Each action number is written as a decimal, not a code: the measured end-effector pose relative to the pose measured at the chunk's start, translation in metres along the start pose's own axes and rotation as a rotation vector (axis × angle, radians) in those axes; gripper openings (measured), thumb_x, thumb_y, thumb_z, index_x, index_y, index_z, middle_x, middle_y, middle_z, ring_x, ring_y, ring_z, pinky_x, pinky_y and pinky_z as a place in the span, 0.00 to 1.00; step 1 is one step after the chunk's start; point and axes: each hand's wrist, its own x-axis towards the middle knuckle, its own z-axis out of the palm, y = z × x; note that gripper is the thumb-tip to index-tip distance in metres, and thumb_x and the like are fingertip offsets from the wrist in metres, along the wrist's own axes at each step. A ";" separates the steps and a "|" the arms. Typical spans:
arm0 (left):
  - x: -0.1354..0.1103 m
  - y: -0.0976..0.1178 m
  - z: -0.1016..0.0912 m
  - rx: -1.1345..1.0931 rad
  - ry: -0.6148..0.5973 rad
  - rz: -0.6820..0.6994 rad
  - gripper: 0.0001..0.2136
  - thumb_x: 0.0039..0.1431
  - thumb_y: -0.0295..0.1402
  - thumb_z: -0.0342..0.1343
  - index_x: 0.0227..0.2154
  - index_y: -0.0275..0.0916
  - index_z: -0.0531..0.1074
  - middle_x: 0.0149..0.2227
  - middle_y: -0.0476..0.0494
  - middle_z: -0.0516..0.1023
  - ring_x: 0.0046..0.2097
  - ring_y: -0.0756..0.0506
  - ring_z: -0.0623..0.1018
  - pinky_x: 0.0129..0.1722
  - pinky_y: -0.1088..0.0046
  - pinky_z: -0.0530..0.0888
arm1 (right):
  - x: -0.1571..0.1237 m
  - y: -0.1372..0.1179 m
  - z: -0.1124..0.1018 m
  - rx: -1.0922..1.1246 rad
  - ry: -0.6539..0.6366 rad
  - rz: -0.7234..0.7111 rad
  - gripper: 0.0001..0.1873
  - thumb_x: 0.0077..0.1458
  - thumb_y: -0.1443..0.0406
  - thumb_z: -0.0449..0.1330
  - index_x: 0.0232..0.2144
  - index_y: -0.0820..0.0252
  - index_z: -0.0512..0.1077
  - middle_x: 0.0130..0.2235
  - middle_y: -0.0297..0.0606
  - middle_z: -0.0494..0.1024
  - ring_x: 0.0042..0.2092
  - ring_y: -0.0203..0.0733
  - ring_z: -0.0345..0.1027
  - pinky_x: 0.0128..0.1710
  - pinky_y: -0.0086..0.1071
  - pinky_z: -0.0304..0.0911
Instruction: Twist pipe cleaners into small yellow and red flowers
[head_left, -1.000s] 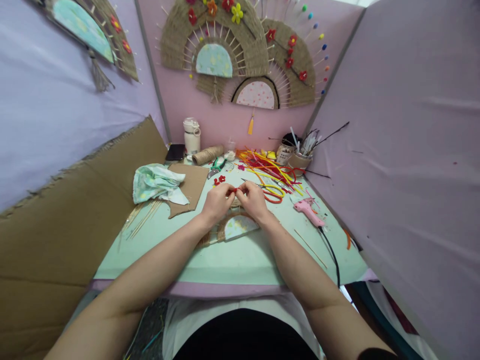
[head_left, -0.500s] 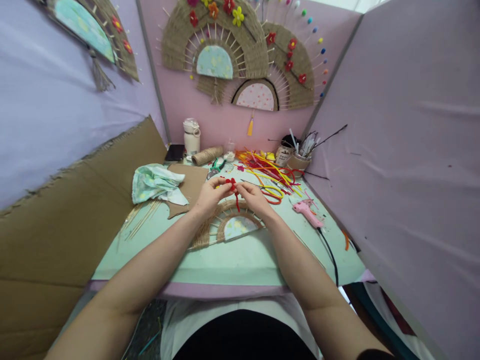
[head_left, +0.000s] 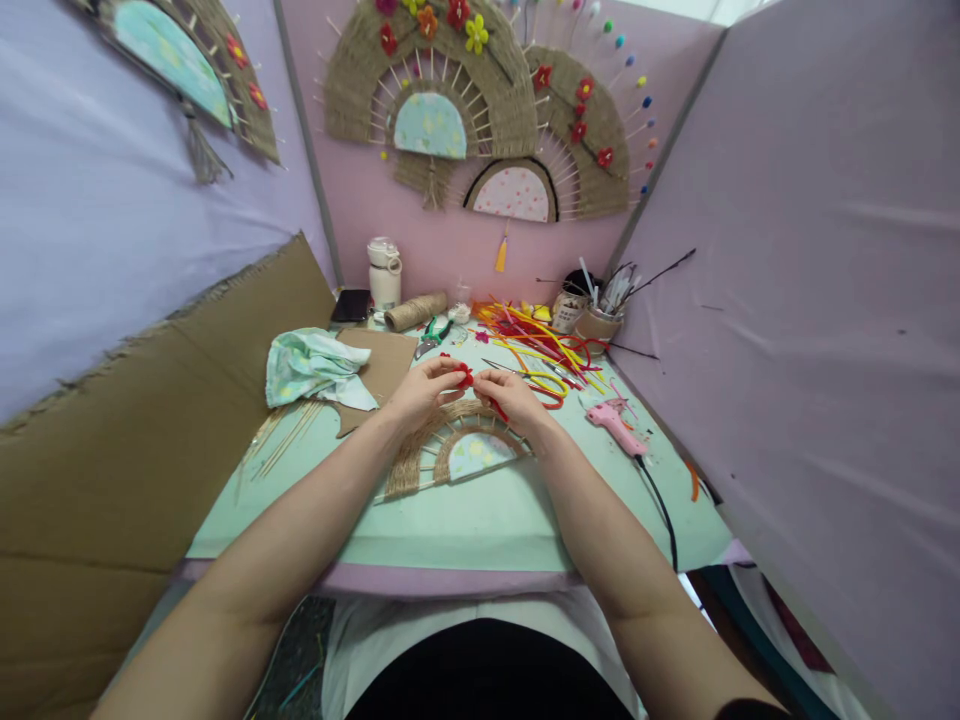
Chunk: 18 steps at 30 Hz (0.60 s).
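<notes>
A small red pipe-cleaner flower (head_left: 465,377) is pinched in the fingertips of my left hand (head_left: 427,390). My right hand (head_left: 512,393) is closed on the flower's red tail (head_left: 498,408), which slants down beneath its fingers. The two hands are close together above a half-round fan (head_left: 420,455) of jute twine, sticks and a pale floral cloth centre. This fan lies on the table (head_left: 450,530), partly hidden by my hands. Scissors (head_left: 551,385) with yellow and red handles lie just behind my right hand.
Bright pipe cleaners (head_left: 525,335) are heaped at the back. At the right rests a pink glue gun (head_left: 616,425) with a black cord. Floral cloth (head_left: 315,365), cardboard (head_left: 386,360) and thin sticks (head_left: 289,440) occupy the left. A bottle (head_left: 385,275), twine roll (head_left: 415,311) and pliers (head_left: 433,337) stand or lie behind.
The red tail hung straight down between my hands before; now it slants under my right fingers. My right fingers have curled in more, and the flower has turned slightly in my left hand.
</notes>
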 end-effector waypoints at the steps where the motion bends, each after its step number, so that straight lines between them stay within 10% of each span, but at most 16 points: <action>1: 0.000 -0.001 0.000 0.003 0.002 0.003 0.14 0.40 0.32 0.65 0.31 0.35 0.70 0.31 0.47 0.74 0.34 0.51 0.75 0.40 0.69 0.70 | -0.001 0.000 0.000 -0.021 0.000 -0.006 0.14 0.43 0.55 0.62 0.24 0.60 0.68 0.21 0.27 0.66 0.22 0.29 0.52 0.23 0.26 0.47; 18: 0.009 -0.018 -0.007 0.182 -0.166 0.100 0.13 0.42 0.35 0.63 0.29 0.34 0.70 0.26 0.49 0.74 0.28 0.52 0.72 0.32 0.75 0.68 | -0.003 -0.001 0.001 0.084 0.008 0.086 0.15 0.41 0.56 0.65 0.28 0.59 0.70 0.24 0.30 0.72 0.25 0.31 0.63 0.25 0.26 0.56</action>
